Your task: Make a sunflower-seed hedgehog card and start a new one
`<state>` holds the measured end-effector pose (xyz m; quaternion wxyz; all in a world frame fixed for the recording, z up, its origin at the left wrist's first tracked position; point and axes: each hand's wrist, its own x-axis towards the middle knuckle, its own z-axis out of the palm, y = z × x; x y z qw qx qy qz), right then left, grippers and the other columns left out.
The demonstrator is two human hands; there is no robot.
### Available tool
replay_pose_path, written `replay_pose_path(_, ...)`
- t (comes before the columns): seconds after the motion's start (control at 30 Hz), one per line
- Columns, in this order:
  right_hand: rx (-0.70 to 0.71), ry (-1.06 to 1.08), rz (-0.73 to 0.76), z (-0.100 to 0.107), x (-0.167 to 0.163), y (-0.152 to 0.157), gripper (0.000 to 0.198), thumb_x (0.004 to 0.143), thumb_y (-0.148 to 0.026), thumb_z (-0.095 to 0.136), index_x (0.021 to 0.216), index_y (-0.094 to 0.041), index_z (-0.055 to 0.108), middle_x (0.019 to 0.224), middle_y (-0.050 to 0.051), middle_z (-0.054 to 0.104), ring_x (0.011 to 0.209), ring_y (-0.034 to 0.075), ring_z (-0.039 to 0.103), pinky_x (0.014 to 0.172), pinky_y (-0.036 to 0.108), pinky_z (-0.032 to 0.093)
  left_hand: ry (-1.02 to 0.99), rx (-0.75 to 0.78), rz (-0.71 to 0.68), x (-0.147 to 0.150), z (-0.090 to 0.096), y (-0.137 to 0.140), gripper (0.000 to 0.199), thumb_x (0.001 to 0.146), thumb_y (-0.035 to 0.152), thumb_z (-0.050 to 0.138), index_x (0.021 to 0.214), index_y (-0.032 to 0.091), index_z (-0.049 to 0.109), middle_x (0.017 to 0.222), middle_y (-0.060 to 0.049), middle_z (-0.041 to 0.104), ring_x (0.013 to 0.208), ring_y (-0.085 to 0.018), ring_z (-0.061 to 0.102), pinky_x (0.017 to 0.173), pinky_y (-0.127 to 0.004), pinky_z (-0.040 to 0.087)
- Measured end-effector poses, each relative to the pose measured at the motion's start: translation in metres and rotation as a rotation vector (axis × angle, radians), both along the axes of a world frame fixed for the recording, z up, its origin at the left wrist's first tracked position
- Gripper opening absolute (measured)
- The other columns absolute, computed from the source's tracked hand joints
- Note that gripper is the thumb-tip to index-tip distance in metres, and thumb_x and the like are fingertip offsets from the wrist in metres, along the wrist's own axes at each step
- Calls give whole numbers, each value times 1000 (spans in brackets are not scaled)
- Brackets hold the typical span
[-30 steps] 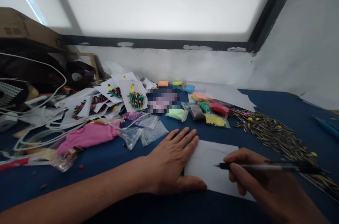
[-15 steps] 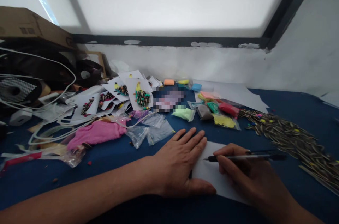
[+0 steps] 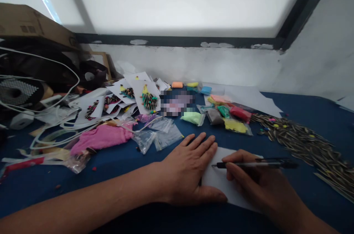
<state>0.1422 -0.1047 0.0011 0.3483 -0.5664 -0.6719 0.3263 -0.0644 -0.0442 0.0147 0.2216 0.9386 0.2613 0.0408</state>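
Note:
A small sheet of white paper (image 3: 221, 186) lies on the blue tabletop in front of me. My left hand (image 3: 190, 173) rests flat across its left side, fingers stretched out and thumb along the lower edge. Over the right part of the sheet, my right hand (image 3: 257, 178) grips a black-and-clear pen (image 3: 251, 165) between thumb and fingers. The pen's tip points left and is at or just above the paper, close to my left hand. Part of the sheet is hidden under both hands. I cannot make out any clear mark on it.
Sunflower seeds (image 3: 301, 142) are heaped at the right. Bags of coloured clay (image 3: 235, 126) lie beyond the paper. Cards with seed pictures (image 3: 143, 97), a pink cloth-like piece (image 3: 102, 139), plastic bags (image 3: 166, 134) and white cables (image 3: 41, 145) crowd the left. A cardboard box (image 3: 33, 24) stands behind.
The pen tip has shifted very slightly left on the paper. My left hand stays flat in place; the whole view has moved a little.

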Motion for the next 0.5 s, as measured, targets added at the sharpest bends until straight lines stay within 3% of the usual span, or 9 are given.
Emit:
replay_pose_path(0.17, 10, -23, 22, 2, -1, 1, 27, 90, -44, 54, 73, -24, 59, 52, -7, 50, 40, 8, 47, 37, 18, 37, 0, 6, 5, 0, -1, 0, 97, 86, 74, 42, 153, 9, 18, 160, -12, 3, 149, -30, -1, 121, -47, 1)
replay_pose_path(0.5, -11, -52, 20, 4, 0, 1, 26, 91, -45, 52, 80, -24, 62, 60, -4, 58, 45, 10, 52, 41, 20, 42, -4, 31, -5, -1, -2, 0, 97, 86, 77, 37, 153, 9, 19, 159, -13, 5, 148, -30, 1, 121, -48, 4)
